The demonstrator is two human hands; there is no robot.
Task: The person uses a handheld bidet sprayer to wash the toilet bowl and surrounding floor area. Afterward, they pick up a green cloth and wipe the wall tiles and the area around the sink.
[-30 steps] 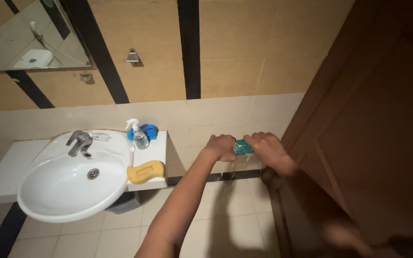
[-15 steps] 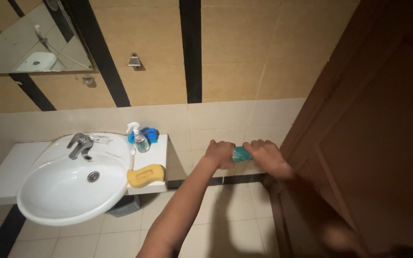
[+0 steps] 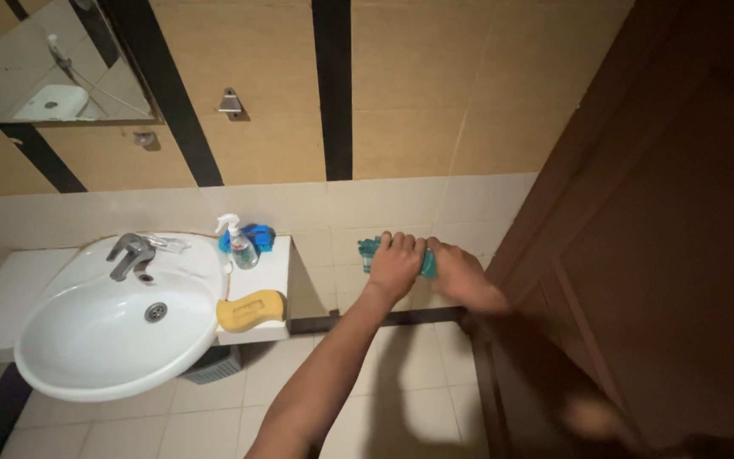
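Both hands drifted slightly left: left hand (image 3: 395, 265) and right hand (image 3: 460, 274) clamped on crumpled teal cloth (image 3: 370, 249) against beige tiled wall (image 3: 401, 204).

White counter (image 3: 269, 263) around the basin (image 3: 104, 327) (yellow sponge (image 3: 251, 309), spray bottle (image 3: 239, 246), blue cloth (image 3: 258, 236)).

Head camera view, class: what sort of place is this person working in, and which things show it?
Most likely a bathroom or washroom: a white washbasin with a metal tap, a wall mirror above it, and tiled walls. Both hands hold a teal cloth against the tiles.
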